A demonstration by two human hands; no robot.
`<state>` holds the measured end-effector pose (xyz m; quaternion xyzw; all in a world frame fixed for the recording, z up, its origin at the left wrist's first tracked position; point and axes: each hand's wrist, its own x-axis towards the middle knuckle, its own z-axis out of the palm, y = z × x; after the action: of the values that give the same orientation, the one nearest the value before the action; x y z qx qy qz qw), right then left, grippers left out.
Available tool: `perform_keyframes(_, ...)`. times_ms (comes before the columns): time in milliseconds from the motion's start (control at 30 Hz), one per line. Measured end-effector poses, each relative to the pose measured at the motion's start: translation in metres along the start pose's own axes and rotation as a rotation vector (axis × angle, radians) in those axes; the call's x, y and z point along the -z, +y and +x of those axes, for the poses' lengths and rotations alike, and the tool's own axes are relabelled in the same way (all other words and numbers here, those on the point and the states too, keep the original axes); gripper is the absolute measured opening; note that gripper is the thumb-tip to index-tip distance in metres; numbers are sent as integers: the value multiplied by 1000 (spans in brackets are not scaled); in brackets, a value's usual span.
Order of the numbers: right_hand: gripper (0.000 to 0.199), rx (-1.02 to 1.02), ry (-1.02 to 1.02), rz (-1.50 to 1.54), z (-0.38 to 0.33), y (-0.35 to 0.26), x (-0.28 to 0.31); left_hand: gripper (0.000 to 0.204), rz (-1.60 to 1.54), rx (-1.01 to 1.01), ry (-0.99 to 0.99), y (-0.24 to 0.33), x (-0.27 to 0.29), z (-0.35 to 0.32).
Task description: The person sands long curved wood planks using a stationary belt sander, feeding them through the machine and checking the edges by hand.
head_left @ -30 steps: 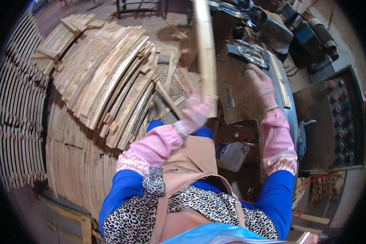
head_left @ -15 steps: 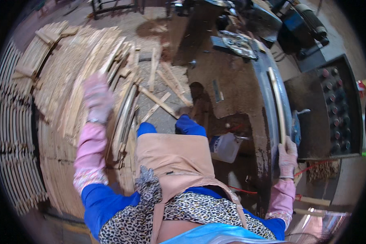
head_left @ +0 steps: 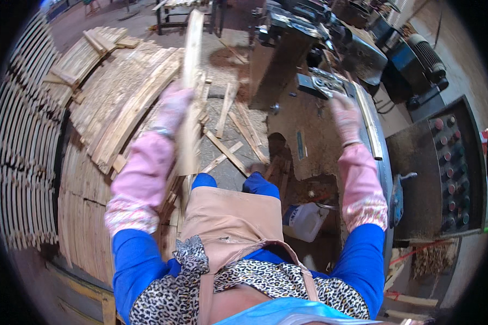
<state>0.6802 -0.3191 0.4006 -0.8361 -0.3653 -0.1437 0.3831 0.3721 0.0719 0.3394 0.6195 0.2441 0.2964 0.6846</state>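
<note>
My left hand (head_left: 173,105), in a pink work glove, is closed round a pale wooden slat (head_left: 192,49). The slat stands nearly lengthwise to my view, slightly blurred, beside the stacked wood. Over the machine table (head_left: 290,127) reaches my gloved right hand (head_left: 345,116), close to a metal guide fixture (head_left: 325,82). Its fingers are blurred, so whether they hold anything does not show. Just right of that hand, a narrow wooden strip (head_left: 367,122) lies along the table's curved metal edge.
A big stack of slats (head_left: 119,103) fills the left side, with a ribbed pile (head_left: 24,162) beyond. Loose offcuts (head_left: 228,154) lie on the floor. A button panel (head_left: 450,168) and a motor (head_left: 425,57) stand at right; a white jug (head_left: 307,221) sits below the table.
My left hand has lifted a slat from the stack area and moved right. My right hand has let go of the strip at the table edge and moved forward and left, toward the fixture.
</note>
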Motion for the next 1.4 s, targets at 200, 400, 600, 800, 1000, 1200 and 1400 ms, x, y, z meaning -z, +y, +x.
perform_keyframes(200,50,-476,-511,556,-52,-174,-27,44,260,-337,-295,-3,-142,-8)
perform_keyframes(400,54,-524,-111,-151,-138,-69,180,61,1372,-594,71,0,45,14)
perform_keyframes(600,32,-479,-84,-881,-225,-33,217,53,1863,-415,130,-31,164,12)
perform_keyframes(800,24,-336,-51,-863,-92,61,144,58,1657,62,-7,32,96,12)
perform_keyframes(1000,20,-277,2,-652,1,75,84,45,154,69,-24,43,-27,21)
perform_keyframes(1200,73,-138,-447,76,-84,-165,-14,33,-246,22,44,36,-219,-17)
perform_keyframes(1400,80,-499,-164,-123,-189,-109,151,73,100,-157,-571,35,-199,-37)
